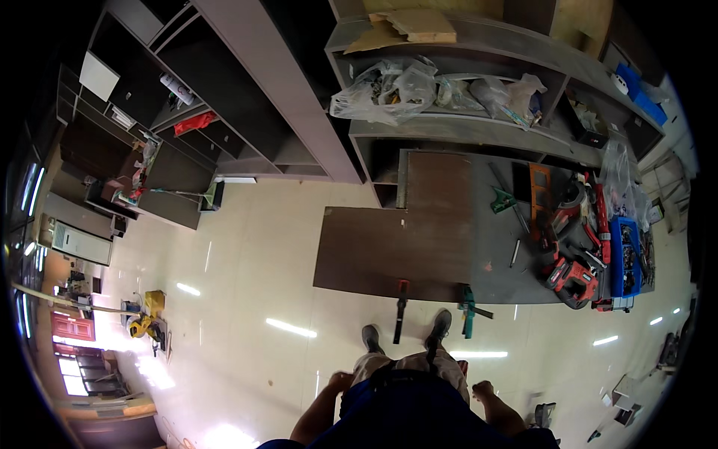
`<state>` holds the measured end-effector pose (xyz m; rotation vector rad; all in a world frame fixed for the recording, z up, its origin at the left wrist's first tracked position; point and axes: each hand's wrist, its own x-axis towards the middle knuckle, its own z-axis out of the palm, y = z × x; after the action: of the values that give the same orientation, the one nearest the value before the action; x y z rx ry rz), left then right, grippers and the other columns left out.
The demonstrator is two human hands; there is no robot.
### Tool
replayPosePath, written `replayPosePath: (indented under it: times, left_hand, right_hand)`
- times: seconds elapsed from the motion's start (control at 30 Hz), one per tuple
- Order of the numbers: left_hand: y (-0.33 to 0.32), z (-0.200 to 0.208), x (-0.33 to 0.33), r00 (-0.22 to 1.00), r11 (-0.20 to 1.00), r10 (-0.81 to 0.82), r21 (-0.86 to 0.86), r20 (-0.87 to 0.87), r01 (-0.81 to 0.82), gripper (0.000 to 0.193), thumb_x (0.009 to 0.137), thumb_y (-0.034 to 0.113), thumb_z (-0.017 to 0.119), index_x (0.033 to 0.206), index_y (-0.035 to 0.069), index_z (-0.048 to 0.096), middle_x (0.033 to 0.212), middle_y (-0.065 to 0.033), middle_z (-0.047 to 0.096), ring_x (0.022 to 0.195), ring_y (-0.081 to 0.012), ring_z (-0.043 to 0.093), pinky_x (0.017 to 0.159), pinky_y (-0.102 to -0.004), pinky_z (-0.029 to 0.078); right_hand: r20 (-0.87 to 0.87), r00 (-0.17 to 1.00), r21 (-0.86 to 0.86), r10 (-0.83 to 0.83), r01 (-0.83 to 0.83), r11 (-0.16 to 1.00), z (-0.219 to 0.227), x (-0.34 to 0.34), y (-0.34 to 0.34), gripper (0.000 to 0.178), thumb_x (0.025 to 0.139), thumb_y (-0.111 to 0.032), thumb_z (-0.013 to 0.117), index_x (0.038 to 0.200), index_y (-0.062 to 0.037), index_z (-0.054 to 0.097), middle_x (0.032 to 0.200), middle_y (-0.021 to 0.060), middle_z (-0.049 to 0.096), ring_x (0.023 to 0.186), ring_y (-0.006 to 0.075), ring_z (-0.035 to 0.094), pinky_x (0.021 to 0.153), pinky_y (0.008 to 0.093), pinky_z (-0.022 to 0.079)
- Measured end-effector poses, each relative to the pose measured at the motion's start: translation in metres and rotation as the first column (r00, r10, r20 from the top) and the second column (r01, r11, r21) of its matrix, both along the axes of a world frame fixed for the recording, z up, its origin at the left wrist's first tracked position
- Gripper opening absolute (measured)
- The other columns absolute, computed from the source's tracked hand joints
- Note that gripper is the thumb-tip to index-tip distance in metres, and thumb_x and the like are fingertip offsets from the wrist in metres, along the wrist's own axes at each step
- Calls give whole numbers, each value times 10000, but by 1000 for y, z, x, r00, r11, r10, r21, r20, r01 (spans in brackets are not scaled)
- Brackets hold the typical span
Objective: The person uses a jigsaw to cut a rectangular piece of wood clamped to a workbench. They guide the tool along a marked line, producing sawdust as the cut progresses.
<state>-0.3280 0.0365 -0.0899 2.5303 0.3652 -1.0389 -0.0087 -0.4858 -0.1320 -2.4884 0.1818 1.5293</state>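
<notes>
Both arms hang at my sides, and no tool shows in either hand. My left hand is by my left thigh, its fingers curled closed. On the other side, my right hand is also curled into a loose fist, a small red object showing near my thigh beside it. Ahead of my feet, a dark brown board lies across a grey worktop. At its near edge are a red-and-black bar clamp and a green bar clamp. Neither hand touches them.
Red cordless power tools crowd the worktop's right side beside a blue parts bin. A green-handled square lies nearby. Plastic bags fill the shelf behind. At left stand a tall dark cabinet, a broom and yellow equipment.
</notes>
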Motion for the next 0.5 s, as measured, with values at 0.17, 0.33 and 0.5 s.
replayPosePath:
  times: [0.17, 0.33, 0.5]
  left_hand:
    - [21, 14, -67, 603, 551, 685, -250, -410, -796, 338, 1004, 292, 514, 1271, 137, 650, 1088, -160, 735, 988, -303, 726, 820, -526, 591]
    - [79, 21, -93, -103, -226, 806, -143, -582, -964, 462, 1027, 394, 556, 1418, 151, 527, 1260, -147, 667, 1108, -298, 663, 921, -520, 518]
    - [109, 21, -122, -54, -280, 817, -313, -575, -908, 540, 1022, 377, 543, 1467, 86, 450, 1318, -186, 629, 1135, -327, 651, 920, -546, 514]
  right_hand:
    - [-51, 907, 32, -417, 419, 907, 40, -90, 59, 266, 933, -224, 582, 791, -31, 698, 721, 101, 712, 550, 235, 670, 462, 357, 529]
    - [-11, 990, 254, 143, -136, 958, 26, -118, 167, 210, 945, -230, 592, 893, -55, 696, 757, 82, 706, 623, 206, 684, 534, 357, 550]
    - [-134, 975, 400, 177, -110, 910, 38, -64, 202, 195, 982, -259, 612, 1081, -99, 664, 932, 81, 719, 807, 221, 707, 644, 387, 559]
